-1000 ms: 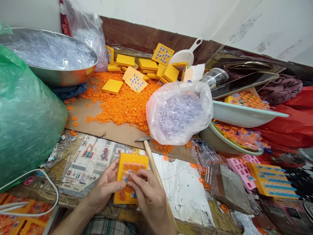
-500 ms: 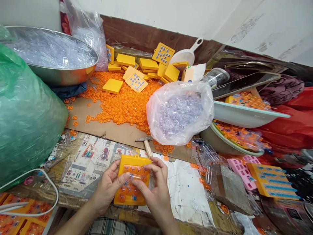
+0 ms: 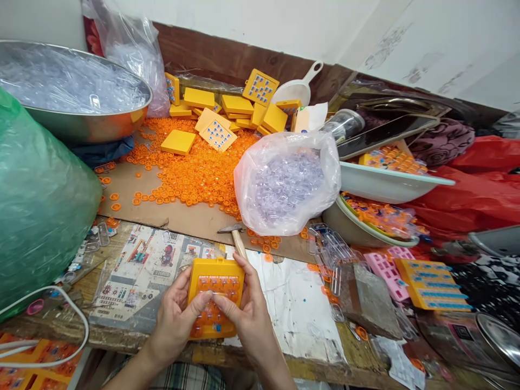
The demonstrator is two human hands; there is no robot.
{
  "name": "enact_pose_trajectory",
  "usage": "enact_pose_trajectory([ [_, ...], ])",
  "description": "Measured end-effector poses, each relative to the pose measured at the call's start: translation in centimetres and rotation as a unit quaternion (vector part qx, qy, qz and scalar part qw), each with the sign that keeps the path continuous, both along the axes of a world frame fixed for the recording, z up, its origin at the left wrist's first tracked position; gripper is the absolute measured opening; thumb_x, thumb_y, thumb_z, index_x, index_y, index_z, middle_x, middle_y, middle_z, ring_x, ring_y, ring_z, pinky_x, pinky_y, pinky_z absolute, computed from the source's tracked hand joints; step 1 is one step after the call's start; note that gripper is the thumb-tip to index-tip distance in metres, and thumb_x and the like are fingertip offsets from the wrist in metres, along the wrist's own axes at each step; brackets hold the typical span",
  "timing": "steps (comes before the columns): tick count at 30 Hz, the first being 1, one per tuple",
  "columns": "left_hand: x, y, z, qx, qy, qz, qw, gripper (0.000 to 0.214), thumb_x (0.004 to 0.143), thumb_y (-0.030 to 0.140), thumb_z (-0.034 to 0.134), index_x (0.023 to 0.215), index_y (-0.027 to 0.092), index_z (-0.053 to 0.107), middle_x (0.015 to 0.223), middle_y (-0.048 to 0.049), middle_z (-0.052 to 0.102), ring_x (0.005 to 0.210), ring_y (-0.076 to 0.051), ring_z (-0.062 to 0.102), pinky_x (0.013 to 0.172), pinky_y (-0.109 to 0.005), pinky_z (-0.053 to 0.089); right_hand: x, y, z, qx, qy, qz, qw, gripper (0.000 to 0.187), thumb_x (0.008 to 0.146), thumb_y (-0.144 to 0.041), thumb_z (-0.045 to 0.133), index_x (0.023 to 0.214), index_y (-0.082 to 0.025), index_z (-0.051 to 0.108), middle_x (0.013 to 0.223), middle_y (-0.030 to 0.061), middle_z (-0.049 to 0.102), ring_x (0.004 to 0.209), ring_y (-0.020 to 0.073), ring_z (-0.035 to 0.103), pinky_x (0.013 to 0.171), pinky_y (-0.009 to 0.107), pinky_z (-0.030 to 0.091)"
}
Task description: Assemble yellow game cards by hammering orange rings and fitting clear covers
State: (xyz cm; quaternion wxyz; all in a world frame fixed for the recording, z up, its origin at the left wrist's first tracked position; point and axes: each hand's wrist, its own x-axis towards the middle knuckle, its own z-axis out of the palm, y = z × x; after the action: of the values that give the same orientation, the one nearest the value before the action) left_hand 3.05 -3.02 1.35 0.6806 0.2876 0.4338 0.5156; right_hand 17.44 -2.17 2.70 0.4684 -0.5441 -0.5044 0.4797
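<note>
Wooden worktop fills the foreground, orange rings heaped beyond. At its near edge, left hand and right hand, equally close, clasp opposite sides of a yellow tray whose long axis points away, thumbs nearly meeting over orange pieces.

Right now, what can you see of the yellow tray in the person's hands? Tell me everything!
The yellow tray looks like plastic, with a wide flat rim and a small tab on its far edge. Shiny orange pieces sit in rows inside, and a blue bit shows near the closest edge. The left hand holds its left side, the right hand its right, with both thumbs over the front. Its underside is hidden.
</note>
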Motion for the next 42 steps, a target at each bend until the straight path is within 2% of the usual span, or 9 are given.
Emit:
enact_pose_trajectory([
  [7,0.2,-0.5,0.1,-0.002,0.005,0.014,1.0,0.053,0.078,0.031,0.07,0.126,0.016,0.052,0.123,-0.0115,0.064,0.112,-0.029,0.061,0.096,-0.037,0.05,-0.3,-0.5,-0.7,0.014,-0.018,-0.007,1.0,0.058,0.078,-0.024,0.068,0.129,-0.026,0.041,0.132,0.0126,0.054,0.112,0.025,0.061,0.089,0.039,0.054],
  [10,0.2,-0.1,0.3,-0.021,-0.045,0.003,0.999,0.053,0.078,0.03,0.071,0.125,0.017,0.051,0.12,-0.0106,0.066,0.112,-0.028,0.062,0.097,-0.038,0.049,1.0,-0.2,-0.7,0.061,-0.147,0.018,0.987,0.061,0.08,-0.031,0.067,0.134,-0.026,0.038,0.127,0.0109,0.059,0.103,0.0217,0.066,0.083,0.034,0.057],
  [13,0.1,0.4,0.7,-0.064,-0.113,0.0,0.992,0.053,0.076,0.029,0.073,0.123,0.017,0.051,0.116,-0.011,0.068,0.107,-0.028,0.064,0.093,-0.04,0.052,4.7,1.4,-0.1,0.101,-0.355,-0.024,0.929,0.054,0.082,-0.039,0.062,0.131,-0.025,0.045,0.116,0.008,0.066,0.091,0.0194,0.068,0.075,0.032,0.058],
  [18,-0.4,1.0,1.2,-0.129,-0.19,0.021,0.973,0.056,0.076,0.024,0.074,0.126,0.019,0.047,0.11,-0.0097,0.071,0.099,-0.025,0.068,0.088,-0.037,0.055,13.3,6.4,0.7,0.079,-0.523,-0.154,0.834,0.039,0.081,-0.028,0.052,0.114,-0.009,0.062,0.118,0.0231,0.062,0.118,0.0385,0.051,0.097,0.061,0.036],
  [22,-0.5,0.7,1.5,-0.179,-0.236,0.011,0.955,0.041,0.079,0.022,0.07,0.116,0.019,0.054,0.106,-0.0071,0.072,0.096,-0.022,0.069,0.089,-0.034,0.055,16.1,8.6,1.1,0.038,-0.609,-0.151,0.777,0.036,0.077,-0.021,0.052,0.106,-0.008,0.067,0.105,0.021,0.069,0.108,0.0389,0.057,0.091,0.058,0.041],
  [27,-0.7,0.4,1.2,-0.217,-0.276,-0.02,0.936,0.027,0.08,0.022,0.069,0.105,0.015,0.06,0.101,-0.008,0.073,0.092,-0.023,0.071,0.088,-0.037,0.055,16.2,6.4,3.4,0.015,-0.668,-0.17,0.724,0.039,0.086,-0.025,0.044,0.116,-0.012,0.065,0.123,0.0141,0.063,0.112,0.0309,0.057,0.093,0.044,0.045],
  [32,-1.0,0.3,1.1,-0.231,-0.279,-0.035,0.932,0.024,0.079,0.018,0.069,0.102,0.014,0.062,0.098,-0.0088,0.074,0.089,-0.022,0.071,0.086,-0.035,0.056,16.7,1.9,5.3,-0.081,-0.709,-0.15,0.684,0.034,0.09,-0.031,0.041,0.1,-0.022,0.073,0.103,0.0102,0.073,0.077,0.0306,0.07,0.059,0.042,0.053],
  [37,-0.6,0.3,1.0,-0.22,-0.284,-0.071,0.93,0.029,0.082,0.017,0.065,0.111,0.013,0.059,0.101,-0.011,0.073,0.095,-0.026,0.07,0.089,-0.04,0.054,15.8,-1.0,3.8,-0.139,-0.739,-0.058,0.657,0.032,0.092,-0.027,0.04,0.103,-0.025,0.071,0.108,0.0035,0.072,0.08,0.0255,0.071,0.062,0.039,0.055],
  [42,-0.5,0.0,0.5,-0.219,-0.278,-0.087,0.931,0.031,0.082,0.016,0.065,0.111,0.012,0.059,0.103,-0.0119,0.072,0.095,-0.027,0.069,0.089,-0.042,0.054,15.1,-0.3,2.4,-0.133,-0.751,-0.052,0.645,0.035,0.094,-0.022,0.035,0.117,-0.018,0.062,0.121,0.0071,0.066,0.098,0.0238,0.066,0.074,0.036,0.054],
])
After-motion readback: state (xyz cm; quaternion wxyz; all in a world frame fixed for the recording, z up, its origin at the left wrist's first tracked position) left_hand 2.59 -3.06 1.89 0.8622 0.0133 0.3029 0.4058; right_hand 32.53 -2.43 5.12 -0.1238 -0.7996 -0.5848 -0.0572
